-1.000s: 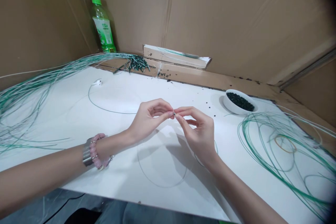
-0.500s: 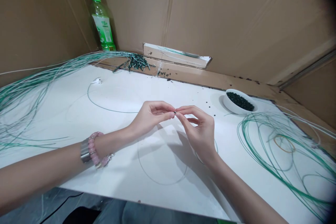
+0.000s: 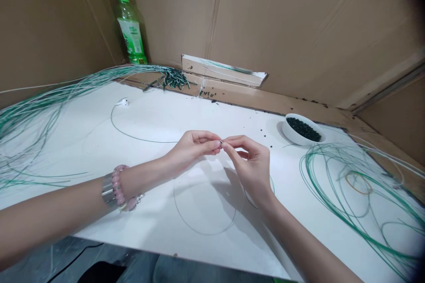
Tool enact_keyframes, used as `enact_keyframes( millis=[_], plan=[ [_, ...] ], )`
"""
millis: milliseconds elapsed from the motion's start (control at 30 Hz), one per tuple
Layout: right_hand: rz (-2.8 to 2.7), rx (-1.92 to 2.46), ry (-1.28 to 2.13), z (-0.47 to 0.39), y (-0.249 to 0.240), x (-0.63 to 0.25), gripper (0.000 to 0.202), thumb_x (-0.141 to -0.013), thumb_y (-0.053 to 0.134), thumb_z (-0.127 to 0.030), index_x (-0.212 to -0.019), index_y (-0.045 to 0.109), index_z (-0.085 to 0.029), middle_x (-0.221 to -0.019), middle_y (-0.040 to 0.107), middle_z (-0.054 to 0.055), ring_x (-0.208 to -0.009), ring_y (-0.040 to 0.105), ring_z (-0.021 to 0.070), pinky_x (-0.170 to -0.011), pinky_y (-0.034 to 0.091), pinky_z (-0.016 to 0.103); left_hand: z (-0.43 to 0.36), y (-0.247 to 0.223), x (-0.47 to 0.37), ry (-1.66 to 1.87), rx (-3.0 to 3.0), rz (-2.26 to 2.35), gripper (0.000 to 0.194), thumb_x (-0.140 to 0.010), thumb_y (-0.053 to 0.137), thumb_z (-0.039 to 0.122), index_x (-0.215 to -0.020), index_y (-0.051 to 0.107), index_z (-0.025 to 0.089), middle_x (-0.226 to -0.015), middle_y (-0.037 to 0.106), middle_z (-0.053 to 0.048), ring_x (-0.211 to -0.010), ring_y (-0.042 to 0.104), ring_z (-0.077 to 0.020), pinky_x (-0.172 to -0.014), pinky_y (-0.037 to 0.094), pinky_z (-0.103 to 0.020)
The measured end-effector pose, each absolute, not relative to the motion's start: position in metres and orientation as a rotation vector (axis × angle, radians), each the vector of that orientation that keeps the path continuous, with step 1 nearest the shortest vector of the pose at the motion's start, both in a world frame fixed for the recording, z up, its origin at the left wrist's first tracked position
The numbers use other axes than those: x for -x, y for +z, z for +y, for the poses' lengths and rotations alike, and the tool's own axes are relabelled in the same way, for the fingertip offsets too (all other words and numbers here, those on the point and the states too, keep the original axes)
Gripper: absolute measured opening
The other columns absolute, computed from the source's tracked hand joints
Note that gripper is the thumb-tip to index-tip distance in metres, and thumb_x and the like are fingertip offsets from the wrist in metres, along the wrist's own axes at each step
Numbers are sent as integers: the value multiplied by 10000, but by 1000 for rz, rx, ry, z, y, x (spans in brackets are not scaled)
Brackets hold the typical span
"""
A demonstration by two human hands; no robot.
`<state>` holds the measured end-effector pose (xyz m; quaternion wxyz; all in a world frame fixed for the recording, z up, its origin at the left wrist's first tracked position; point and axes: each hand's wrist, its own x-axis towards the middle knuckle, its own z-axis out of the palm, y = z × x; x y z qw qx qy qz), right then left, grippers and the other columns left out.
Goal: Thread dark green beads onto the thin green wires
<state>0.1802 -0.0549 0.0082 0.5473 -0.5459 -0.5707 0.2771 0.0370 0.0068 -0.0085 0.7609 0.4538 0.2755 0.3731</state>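
My left hand (image 3: 195, 147), with a pink bead bracelet (image 3: 117, 188) at its wrist, is closed in a pinch above the white tabletop (image 3: 149, 225). Its fingertips meet those of my right hand (image 3: 250, 159), which pinches from the other side. A tiny dark bead-like piece (image 3: 221, 142) shows between them; its exact shape is too small to tell. A thin green cord (image 3: 139, 139) runs into my left hand from a white clip-like piece (image 3: 123, 102) on the tabletop. More of this thin strand curves out below my right hand.
A white bowl (image 3: 288, 132) of small dark green beads (image 3: 303, 129) stands at the right. Coiled green cord (image 3: 318, 194) lies nearer. At left, a long bundle of strands (image 3: 66, 86) ends in dark beaded tips (image 3: 174, 78). A green bottle (image 3: 131, 35) stands by the cardboard wall (image 3: 166, 13).
Both hands have shifted only slightly, still fingertip to fingertip. My left fingers are drawn closer together, and slightly more of the small piece shows between the tips.
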Motion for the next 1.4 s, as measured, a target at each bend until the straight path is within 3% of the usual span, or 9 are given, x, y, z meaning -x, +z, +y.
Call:
enact_keyframes(
  millis=[300,467,800,1167,1400],
  plan=[
    [-1329,1302,672,-54,8,-179,113,-781,646,-267,-711,662,-180,-764,683,30,-708,622,132,-574,483,216,7,-4,-37,814,-1137,586,143,-715,710,253,-705,641,129,-612,593,21,-588,537,-55,-603,427,-173],
    [-1258,1277,758,-52,9,-179,127,-763,660,-274,-687,672,-173,-688,667,25,-641,597,122,-550,480,215,7,-3,-35,897,-1383,556,71,-754,665,206,-762,642,138,-704,626,12,-662,580,-67,-670,466,-182],
    [-1233,1293,881,-50,11,-180,189,-722,700,-347,-665,685,-167,-665,660,27,-611,575,120,-547,481,219,6,0,-32,1022,-1576,622,59,-752,652,198,-758,657,139,-727,652,-6,-655,594,-83,-655,492,-194],
    [-1209,1285,727,-53,3,-176,121,-755,666,-274,-675,668,-183,-695,667,20,-640,575,122,-534,468,217,4,-1,-37,912,-1314,717,135,-720,684,279,-723,669,144,-624,645,-2,-594,580,-91,-621,491,-207],
    [-1275,1297,662,-53,3,-174,133,-774,637,-279,-685,657,-183,-726,683,27,-657,587,129,-566,462,233,3,3,-34,902,-1446,747,126,-734,672,291,-716,661,167,-632,640,6,-622,596,-106,-630,497,-197]
  ],
)
